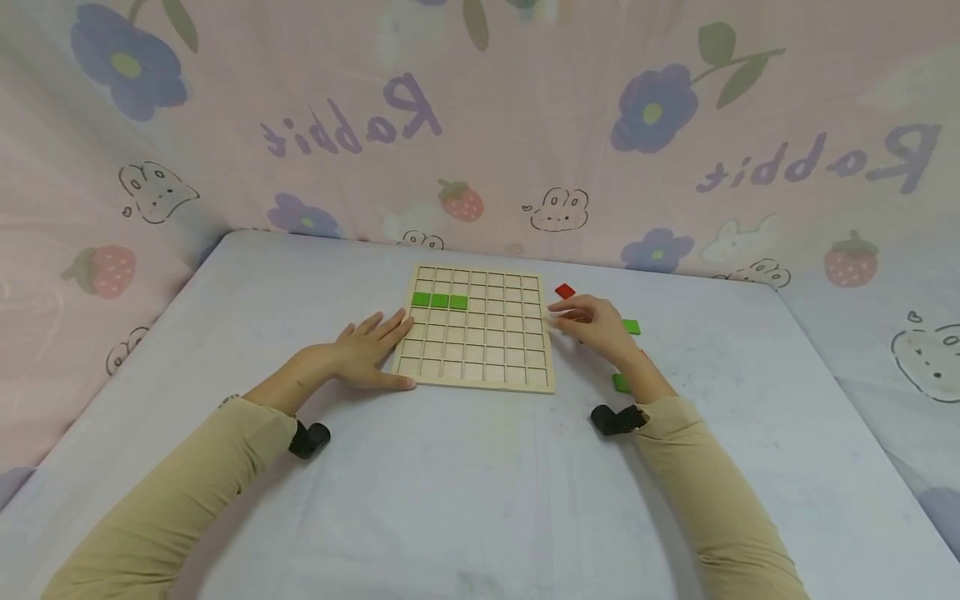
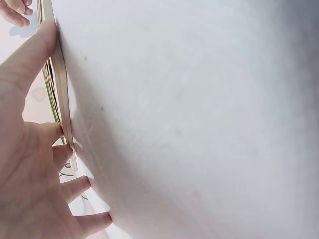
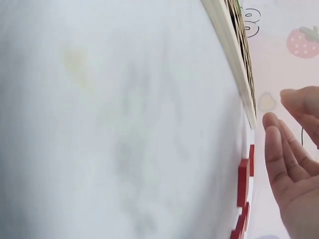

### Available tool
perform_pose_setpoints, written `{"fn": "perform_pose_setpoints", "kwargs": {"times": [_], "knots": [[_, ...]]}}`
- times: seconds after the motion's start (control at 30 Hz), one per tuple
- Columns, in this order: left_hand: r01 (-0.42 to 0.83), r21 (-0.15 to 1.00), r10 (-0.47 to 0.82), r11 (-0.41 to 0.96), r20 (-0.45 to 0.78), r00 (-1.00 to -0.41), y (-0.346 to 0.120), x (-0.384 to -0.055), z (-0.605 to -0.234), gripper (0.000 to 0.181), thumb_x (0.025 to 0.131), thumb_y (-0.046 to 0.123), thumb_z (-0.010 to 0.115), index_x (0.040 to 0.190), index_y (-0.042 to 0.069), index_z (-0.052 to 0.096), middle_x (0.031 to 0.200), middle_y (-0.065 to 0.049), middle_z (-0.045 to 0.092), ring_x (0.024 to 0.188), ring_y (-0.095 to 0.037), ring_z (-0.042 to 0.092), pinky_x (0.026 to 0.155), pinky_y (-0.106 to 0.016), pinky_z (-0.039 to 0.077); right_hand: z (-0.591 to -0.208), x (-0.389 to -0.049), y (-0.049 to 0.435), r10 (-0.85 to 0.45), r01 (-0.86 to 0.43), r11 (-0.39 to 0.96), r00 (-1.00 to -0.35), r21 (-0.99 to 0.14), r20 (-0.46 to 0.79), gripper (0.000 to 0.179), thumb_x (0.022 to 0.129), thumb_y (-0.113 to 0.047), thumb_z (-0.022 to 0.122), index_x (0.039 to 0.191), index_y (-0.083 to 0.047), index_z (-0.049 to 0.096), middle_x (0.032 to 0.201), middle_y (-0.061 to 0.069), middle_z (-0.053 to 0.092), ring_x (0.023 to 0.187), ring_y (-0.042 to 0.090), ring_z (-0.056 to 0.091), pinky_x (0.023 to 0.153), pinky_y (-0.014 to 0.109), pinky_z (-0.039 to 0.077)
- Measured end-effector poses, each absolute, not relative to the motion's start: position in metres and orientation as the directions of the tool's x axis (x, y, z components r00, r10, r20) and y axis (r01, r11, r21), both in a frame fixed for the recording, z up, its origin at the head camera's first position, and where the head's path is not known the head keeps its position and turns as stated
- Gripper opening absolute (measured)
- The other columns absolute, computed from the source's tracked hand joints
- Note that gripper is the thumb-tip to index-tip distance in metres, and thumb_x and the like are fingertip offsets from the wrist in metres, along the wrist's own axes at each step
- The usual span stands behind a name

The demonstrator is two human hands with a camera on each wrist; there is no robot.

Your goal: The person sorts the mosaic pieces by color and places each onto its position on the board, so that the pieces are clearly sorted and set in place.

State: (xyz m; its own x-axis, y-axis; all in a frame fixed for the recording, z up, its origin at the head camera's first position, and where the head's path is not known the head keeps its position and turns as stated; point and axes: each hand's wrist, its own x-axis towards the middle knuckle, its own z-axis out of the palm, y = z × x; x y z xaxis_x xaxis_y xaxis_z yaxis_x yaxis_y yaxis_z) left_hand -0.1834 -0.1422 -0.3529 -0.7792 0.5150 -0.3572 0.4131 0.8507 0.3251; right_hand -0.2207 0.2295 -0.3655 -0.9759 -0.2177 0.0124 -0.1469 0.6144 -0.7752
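Observation:
A square wooden grid board [image 1: 475,387] lies on the table, with three green tiles [image 1: 440,301] side by side at its left edge, toward the far side. My left hand [image 1: 367,354] rests against the board's left side, fingers spread, the thumb at the near left corner. In the left wrist view, the thumb and some fingertips touch the board's edge [image 2: 61,84]. Just off the right edge hovers my right hand [image 1: 596,325], its fingers slightly bent. Thumb and fingertips stand apart in the right wrist view, with nothing seen between them.
Right of the board lie a red tile [image 1: 565,291], a green tile [image 1: 632,327] and another green tile [image 1: 621,382], partly behind the right arm. Several red tiles [image 3: 242,181] show in the right wrist view. A printed cloth [image 1: 480,125] hangs behind the white table [image 1: 465,483].

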Motion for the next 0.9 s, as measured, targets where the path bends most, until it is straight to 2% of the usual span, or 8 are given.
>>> {"fn": "perform_pose_setpoints", "kwargs": {"times": [0.1, 0.2, 0.47, 0.6, 0.73, 0.9], "knots": [[0.415, 0.325, 0.517, 0.85, -0.355, -0.779, -0.142, -0.183, -0.353, 0.097, 0.09, 0.054, 0.057, 0.154, 0.006, 0.003, 0.161, -0.016, -0.004, 0.145, -0.047, -0.002, 0.111, -0.069, 0.005, -0.365, -0.22, 0.233, -0.205, -0.14, 0.63, -0.979, -0.764, 0.01, 0.033, 0.09, -0.018, 0.067, 0.12, -0.004, 0.066, 0.129, 0.017, 0.058, 0.112, 0.032, 0.061, 0.075, 0.026, 0.048], [0.418, 0.325, 0.519, 0.849, -0.354, -0.778, -0.143, -0.184, -0.353, 0.097, 0.09, 0.054, 0.058, 0.154, 0.005, 0.003, 0.161, -0.017, -0.003, 0.145, -0.048, -0.002, 0.11, -0.069, 0.005, -0.364, -0.218, 0.237, -0.196, -0.132, 0.636, -0.981, -0.76, 0.007, 0.032, 0.091, -0.016, 0.066, 0.12, -0.004, 0.066, 0.13, 0.016, 0.057, 0.113, 0.032, 0.06, 0.079, 0.028, 0.047], [0.417, 0.332, 0.521, 0.846, -0.349, -0.779, -0.144, -0.184, -0.354, 0.097, 0.09, 0.055, 0.058, 0.154, 0.006, 0.004, 0.161, -0.016, -0.003, 0.145, -0.047, -0.002, 0.11, -0.069, 0.004, -0.362, -0.216, 0.247, -0.179, -0.12, 0.638, -0.984, -0.761, 0.005, 0.032, 0.092, -0.016, 0.065, 0.12, -0.002, 0.065, 0.13, 0.018, 0.058, 0.111, 0.031, 0.06, 0.071, 0.02, 0.046], [0.42, 0.33, 0.522, 0.846, -0.348, -0.779, -0.144, -0.185, -0.355, 0.098, 0.089, 0.055, 0.057, 0.154, 0.006, 0.004, 0.161, -0.016, -0.003, 0.145, -0.048, -0.002, 0.11, -0.069, 0.005, -0.361, -0.215, 0.252, -0.178, -0.12, 0.653, -0.984, -0.748, 0.003, 0.032, 0.093, -0.017, 0.064, 0.121, -0.003, 0.065, 0.131, 0.018, 0.057, 0.111, 0.031, 0.06, 0.074, 0.02, 0.045], [0.418, 0.334, 0.523, 0.845, -0.349, -0.778, -0.144, -0.184, -0.353, 0.098, 0.089, 0.055, 0.058, 0.154, 0.006, 0.003, 0.161, -0.016, -0.004, 0.145, -0.048, -0.002, 0.11, -0.069, 0.004, -0.361, -0.215, 0.257, -0.163, -0.108, 0.676, -0.987, -0.729, -0.005, 0.032, 0.093, -0.018, 0.063, 0.122, -0.004, 0.065, 0.131, 0.016, 0.056, 0.113, 0.031, 0.059, 0.081, 0.025, 0.047], [0.418, 0.339, 0.525, 0.843, -0.347, -0.777, -0.144, -0.184, -0.353, 0.097, 0.089, 0.054, 0.058, 0.154, 0.006, 0.004, 0.161, -0.016, -0.004, 0.144, -0.048, -0.002, 0.11, -0.069, 0.004, -0.362, -0.215, 0.266, -0.148, -0.096, 0.696, -0.989, -0.712, -0.011, 0.032, 0.094, -0.019, 0.062, 0.123, -0.006, 0.065, 0.131, 0.015, 0.056, 0.115, 0.032, 0.057, 0.089, 0.04, 0.049]]}}
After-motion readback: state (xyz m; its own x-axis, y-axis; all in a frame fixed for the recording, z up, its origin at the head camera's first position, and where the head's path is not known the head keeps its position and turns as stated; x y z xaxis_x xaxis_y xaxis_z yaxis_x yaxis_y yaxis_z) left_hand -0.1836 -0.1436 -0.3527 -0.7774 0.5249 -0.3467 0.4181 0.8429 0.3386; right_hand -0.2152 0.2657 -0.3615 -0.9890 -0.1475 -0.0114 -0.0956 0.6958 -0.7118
